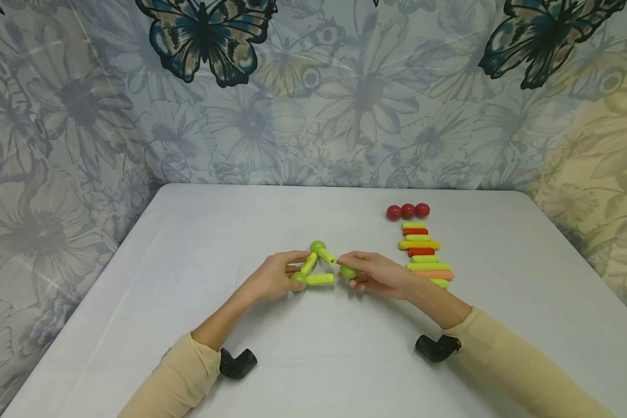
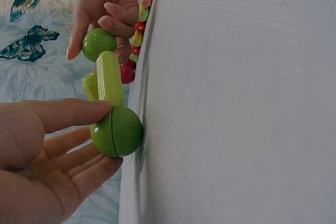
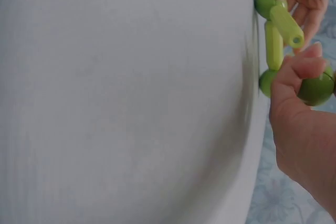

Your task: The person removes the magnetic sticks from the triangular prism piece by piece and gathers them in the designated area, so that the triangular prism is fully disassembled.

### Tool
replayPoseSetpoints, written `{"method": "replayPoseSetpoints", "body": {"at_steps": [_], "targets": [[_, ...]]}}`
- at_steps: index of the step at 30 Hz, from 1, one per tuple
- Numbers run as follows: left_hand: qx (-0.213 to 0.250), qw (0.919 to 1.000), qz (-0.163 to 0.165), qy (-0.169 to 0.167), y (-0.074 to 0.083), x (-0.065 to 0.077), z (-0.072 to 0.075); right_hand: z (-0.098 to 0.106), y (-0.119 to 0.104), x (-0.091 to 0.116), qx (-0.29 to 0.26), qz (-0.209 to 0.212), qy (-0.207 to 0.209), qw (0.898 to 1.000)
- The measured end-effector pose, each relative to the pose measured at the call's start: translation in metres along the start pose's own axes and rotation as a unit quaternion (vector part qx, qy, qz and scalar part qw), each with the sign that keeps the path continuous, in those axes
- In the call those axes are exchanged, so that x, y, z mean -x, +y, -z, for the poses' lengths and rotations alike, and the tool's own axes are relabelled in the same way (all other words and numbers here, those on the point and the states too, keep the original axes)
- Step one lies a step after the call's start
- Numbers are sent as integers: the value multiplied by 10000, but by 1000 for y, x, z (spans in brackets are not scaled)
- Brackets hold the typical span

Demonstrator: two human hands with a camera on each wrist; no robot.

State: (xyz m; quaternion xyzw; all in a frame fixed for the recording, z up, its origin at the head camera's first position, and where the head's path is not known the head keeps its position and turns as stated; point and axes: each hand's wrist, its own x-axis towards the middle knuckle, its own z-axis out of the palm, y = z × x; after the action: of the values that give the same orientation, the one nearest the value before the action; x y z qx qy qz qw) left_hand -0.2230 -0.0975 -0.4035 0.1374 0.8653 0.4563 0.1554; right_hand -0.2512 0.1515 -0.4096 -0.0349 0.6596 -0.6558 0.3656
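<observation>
A small frame of green balls and lime rods is near the table's middle in the head view. My left hand point(image 1: 274, 277) pinches its near green ball point(image 2: 123, 132) between thumb and fingers. From that ball one lime rod point(image 1: 308, 264) leads to a far green ball point(image 1: 317, 247), and another rod point(image 1: 320, 279) points right. A third rod point(image 1: 326, 256) slants from the far ball toward my right hand point(image 1: 378, 276). That hand grips a separate green ball point(image 1: 348, 271) in its fingertips, just right of the free rod ends. In the right wrist view, one rod end shows a round hole.
To the right, several lime, red, yellow and orange rods point(image 1: 419, 245) lie in a column. Behind them sit three red balls point(image 1: 408, 211) in a row. A black elbow-shaped piece shows at each sleeve cuff, left point(image 1: 238, 364) and right point(image 1: 436, 348). A patterned wall stands behind the white table point(image 1: 313, 360).
</observation>
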Motion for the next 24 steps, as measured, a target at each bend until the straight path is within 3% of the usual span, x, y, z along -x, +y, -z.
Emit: {"method": "replayPoseSetpoints", "body": {"at_steps": [9, 13, 16, 24], "targets": [[-183, 9998, 71, 83, 4, 2, -2, 21, -11, 17, -659, 323, 285, 9969], [-307, 9993, 139, 180, 4, 2, -4, 33, -16, 25, -433, 398, 443, 9973], [-368, 9989, 137, 253, 5, 3, -5, 41, -18, 30, -284, 305, 685, 9968], [-431, 9984, 9, 379, 2, 3, -6, 63, -21, 41, -923, 136, 862, 9919]]}}
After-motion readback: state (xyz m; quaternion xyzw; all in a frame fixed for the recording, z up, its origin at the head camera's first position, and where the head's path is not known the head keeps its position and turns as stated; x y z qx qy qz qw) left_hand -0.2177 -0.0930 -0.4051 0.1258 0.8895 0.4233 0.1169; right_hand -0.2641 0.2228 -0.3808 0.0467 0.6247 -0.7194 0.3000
